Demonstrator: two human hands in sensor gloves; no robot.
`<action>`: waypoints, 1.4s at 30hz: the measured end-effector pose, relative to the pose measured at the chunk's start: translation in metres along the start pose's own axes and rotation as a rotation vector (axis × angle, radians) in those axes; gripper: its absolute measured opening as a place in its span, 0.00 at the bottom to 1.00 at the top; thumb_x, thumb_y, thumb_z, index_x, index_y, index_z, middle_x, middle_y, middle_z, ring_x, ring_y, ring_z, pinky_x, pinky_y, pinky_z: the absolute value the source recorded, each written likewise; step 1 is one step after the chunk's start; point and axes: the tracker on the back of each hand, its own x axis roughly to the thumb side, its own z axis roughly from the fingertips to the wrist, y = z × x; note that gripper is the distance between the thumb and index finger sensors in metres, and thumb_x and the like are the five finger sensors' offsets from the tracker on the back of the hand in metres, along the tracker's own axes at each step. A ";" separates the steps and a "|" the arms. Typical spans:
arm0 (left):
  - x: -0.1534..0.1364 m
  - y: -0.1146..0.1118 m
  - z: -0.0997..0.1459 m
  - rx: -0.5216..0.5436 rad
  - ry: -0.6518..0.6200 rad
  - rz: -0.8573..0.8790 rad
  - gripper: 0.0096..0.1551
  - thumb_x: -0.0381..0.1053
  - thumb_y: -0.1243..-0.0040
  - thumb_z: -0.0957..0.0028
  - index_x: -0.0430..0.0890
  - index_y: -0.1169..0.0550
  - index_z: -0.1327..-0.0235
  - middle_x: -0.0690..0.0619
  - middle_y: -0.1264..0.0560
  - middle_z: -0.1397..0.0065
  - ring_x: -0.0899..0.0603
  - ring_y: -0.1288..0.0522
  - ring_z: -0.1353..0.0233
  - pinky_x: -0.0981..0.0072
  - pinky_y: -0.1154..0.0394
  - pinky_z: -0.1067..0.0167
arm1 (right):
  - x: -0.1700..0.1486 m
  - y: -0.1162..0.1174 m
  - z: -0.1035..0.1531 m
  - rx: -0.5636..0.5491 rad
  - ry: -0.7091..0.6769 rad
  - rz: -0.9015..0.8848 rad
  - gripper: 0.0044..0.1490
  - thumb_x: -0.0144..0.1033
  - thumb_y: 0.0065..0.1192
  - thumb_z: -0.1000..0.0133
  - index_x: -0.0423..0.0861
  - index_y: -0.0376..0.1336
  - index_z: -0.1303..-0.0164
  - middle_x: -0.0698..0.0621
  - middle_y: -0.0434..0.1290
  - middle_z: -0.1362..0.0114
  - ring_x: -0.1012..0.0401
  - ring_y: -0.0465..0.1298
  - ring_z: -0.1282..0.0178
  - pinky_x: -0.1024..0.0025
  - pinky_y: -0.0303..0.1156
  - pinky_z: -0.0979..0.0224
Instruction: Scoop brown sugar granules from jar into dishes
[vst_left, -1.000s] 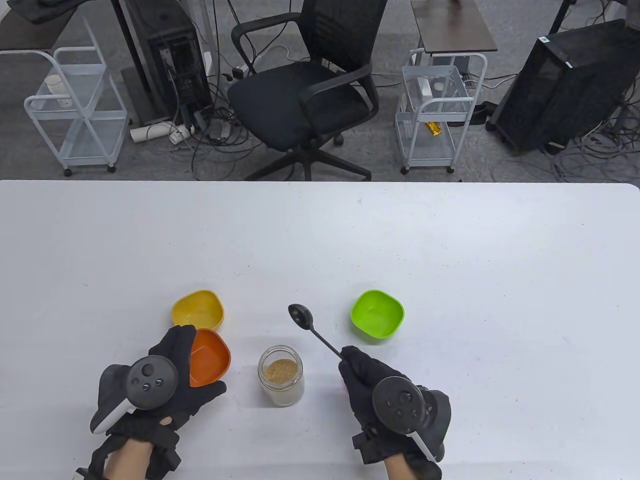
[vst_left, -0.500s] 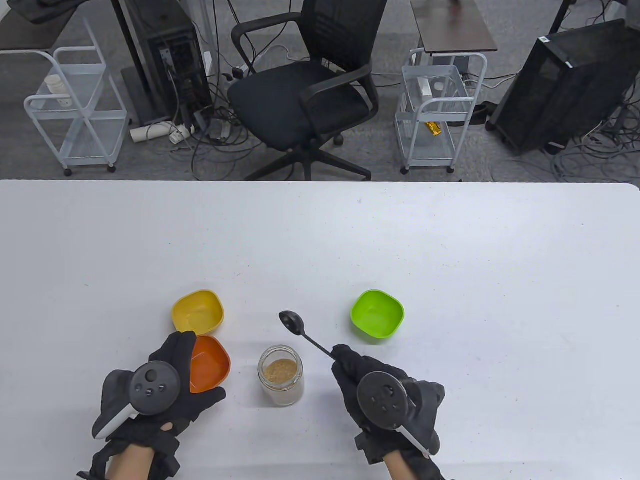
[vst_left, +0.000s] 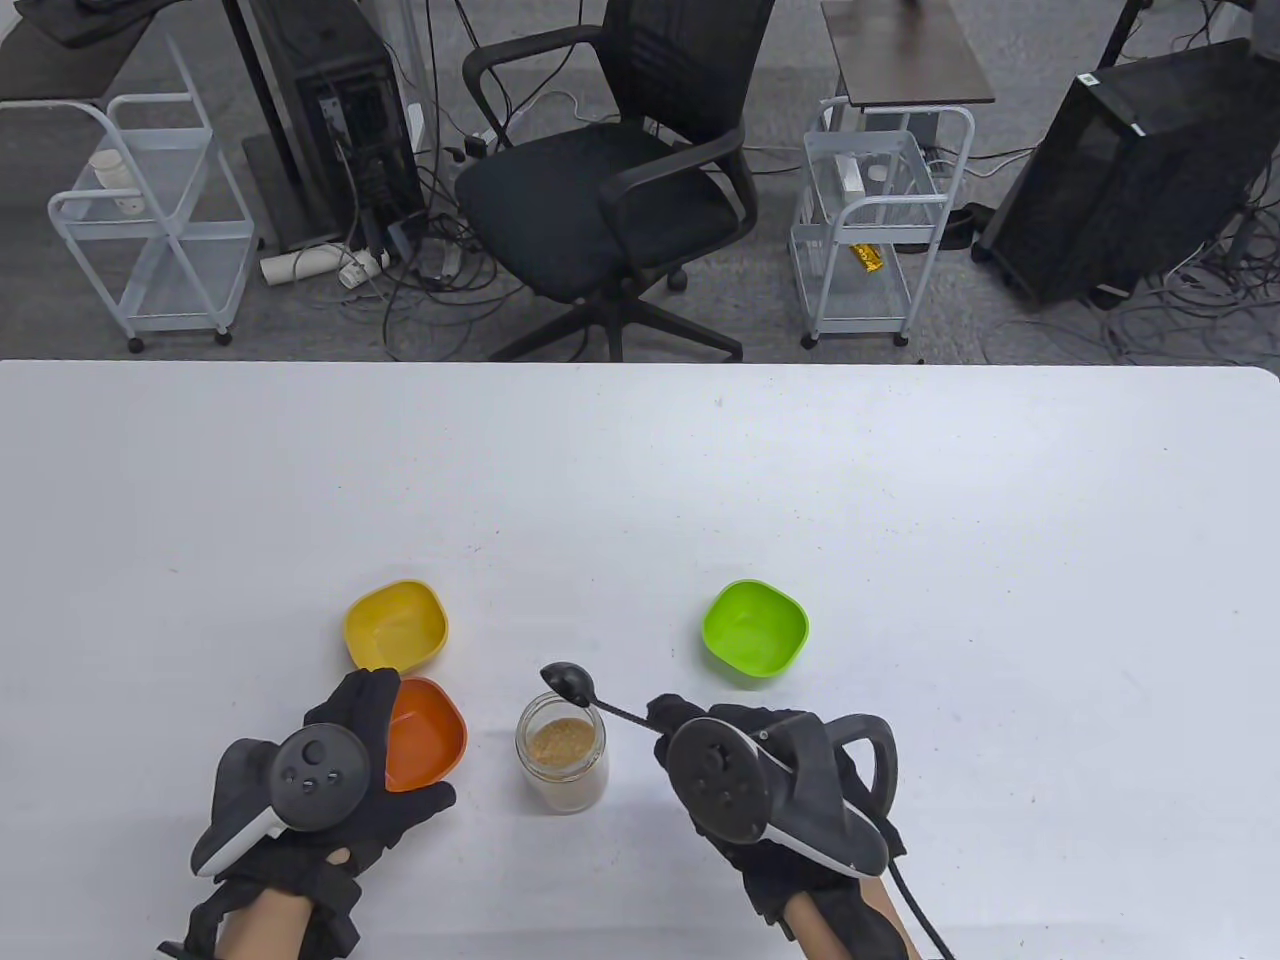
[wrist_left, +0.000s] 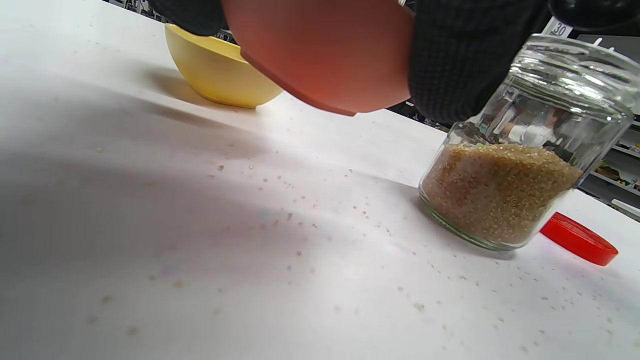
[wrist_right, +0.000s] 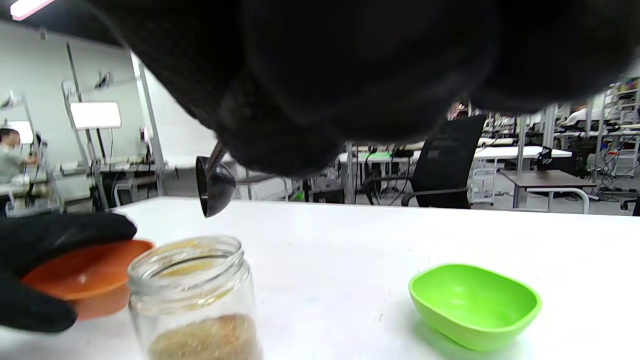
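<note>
Hands: right pinches slim black spoon; left grips glossy rounded orange dish beside glass jar.

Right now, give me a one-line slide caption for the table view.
Right hand poises black spoon above open glass sugar jar; left hand holds orange dish.

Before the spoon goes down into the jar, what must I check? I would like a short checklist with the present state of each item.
1. Jar open, lid off: ok.
2. Sugar in jar: ok.
3. Right hand grips spoon: ok.
4. Spoon bowl above jar mouth: ok, at its far rim.
5. Left hand holds orange dish: ok.
6. Spoon bowl empty: cannot tell.
</note>
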 end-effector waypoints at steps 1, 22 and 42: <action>0.000 0.000 0.000 -0.001 -0.002 0.000 0.72 0.68 0.28 0.45 0.31 0.57 0.14 0.28 0.56 0.12 0.22 0.47 0.17 0.37 0.37 0.20 | 0.003 -0.001 -0.002 0.017 -0.005 0.019 0.22 0.47 0.70 0.44 0.56 0.75 0.40 0.58 0.87 0.66 0.63 0.83 0.82 0.62 0.85 0.61; 0.006 -0.004 -0.003 -0.030 -0.014 -0.046 0.72 0.68 0.29 0.44 0.31 0.57 0.14 0.28 0.57 0.12 0.22 0.47 0.17 0.37 0.38 0.20 | 0.078 0.013 -0.058 0.292 -0.051 0.482 0.22 0.47 0.71 0.45 0.55 0.76 0.42 0.59 0.87 0.67 0.63 0.83 0.81 0.62 0.85 0.60; 0.008 -0.005 -0.003 -0.045 -0.025 -0.058 0.72 0.68 0.29 0.45 0.31 0.57 0.14 0.28 0.57 0.12 0.22 0.47 0.17 0.37 0.38 0.20 | 0.021 0.039 -0.092 0.643 0.107 -0.076 0.23 0.46 0.67 0.42 0.50 0.75 0.40 0.60 0.85 0.69 0.63 0.82 0.82 0.62 0.85 0.61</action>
